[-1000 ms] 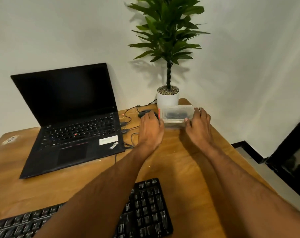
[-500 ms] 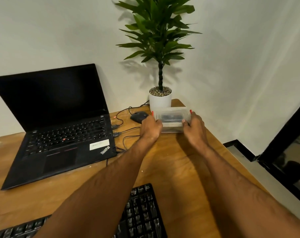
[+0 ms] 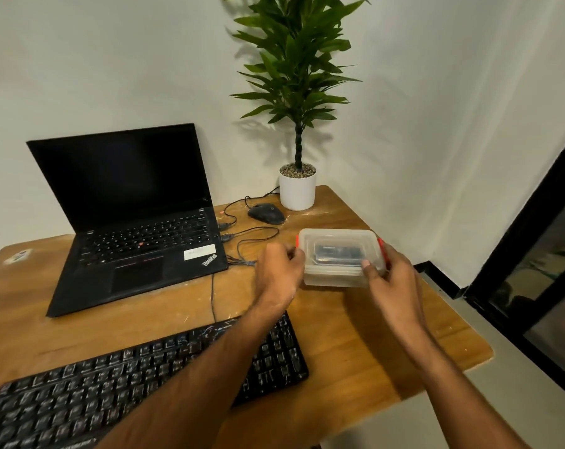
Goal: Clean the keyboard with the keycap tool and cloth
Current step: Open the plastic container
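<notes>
White walls meet in a corner behind the wooden desk [image 3: 355,345]; on it sit a laptop [image 3: 135,222], a mouse [image 3: 266,213] and a potted plant [image 3: 297,186]. Both hands hold a clear lidded box [image 3: 339,257] at its short ends, just above or on the desk, right of the laptop; left hand [image 3: 279,273] pinches the left end by a red clip, right hand [image 3: 392,283] wraps the right end, thumb on the lid. Dark contents inside, likely the tools, I cannot identify; the box looks light, rigid and smooth, so the ends are the best hold. Its long axis runs left to right. The keyboard [image 3: 138,377] lies nearest, its length running from near left to far right.
</notes>
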### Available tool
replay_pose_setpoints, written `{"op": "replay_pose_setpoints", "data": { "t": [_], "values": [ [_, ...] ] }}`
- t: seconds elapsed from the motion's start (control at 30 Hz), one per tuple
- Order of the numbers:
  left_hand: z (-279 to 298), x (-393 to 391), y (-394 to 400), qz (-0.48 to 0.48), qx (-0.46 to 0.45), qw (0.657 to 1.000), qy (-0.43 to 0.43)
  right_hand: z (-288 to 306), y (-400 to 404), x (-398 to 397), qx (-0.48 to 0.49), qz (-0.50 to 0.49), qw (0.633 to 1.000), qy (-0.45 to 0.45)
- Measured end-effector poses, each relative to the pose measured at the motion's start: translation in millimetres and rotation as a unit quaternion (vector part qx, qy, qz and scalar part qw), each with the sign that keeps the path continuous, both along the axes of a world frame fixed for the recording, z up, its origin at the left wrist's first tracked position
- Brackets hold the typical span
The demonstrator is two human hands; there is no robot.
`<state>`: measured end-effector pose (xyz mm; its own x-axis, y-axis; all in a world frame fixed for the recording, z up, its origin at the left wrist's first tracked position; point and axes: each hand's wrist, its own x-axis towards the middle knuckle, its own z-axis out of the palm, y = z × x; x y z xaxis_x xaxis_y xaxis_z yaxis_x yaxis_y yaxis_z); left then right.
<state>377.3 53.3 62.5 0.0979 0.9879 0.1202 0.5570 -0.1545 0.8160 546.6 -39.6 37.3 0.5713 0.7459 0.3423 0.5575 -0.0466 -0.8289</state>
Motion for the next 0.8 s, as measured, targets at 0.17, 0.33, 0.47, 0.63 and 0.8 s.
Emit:
{"op": "replay_pose_setpoints", "data": {
  "t": [0.17, 0.33, 0.47, 0.63, 0.8],
  "values": [
    [-7, -8, -40, -0.019, -0.007, 1.0, 0.008, -5, -42, -10, 0.003, -0.039, 0.999, 0.029],
    [-14, -8, -58, -0.025, -0.019, 0.999, 0.014, -5, -57, -8, 0.021, -0.109, 0.992, 0.052],
    [-19, -8, -64, -0.017, -0.048, 0.999, -0.008, -6, -57, 1, 0.022, -0.148, 0.986, 0.078],
    [-23, -6, -64, 0.003, -0.061, 0.998, -0.026, -10, -59, 7, 0.034, -0.146, 0.982, 0.112],
    [-27, -4, -56, 0.015, -0.083, 0.996, -0.014, -13, -58, 11, 0.037, -0.16, 0.979, 0.12]
  ]
}}
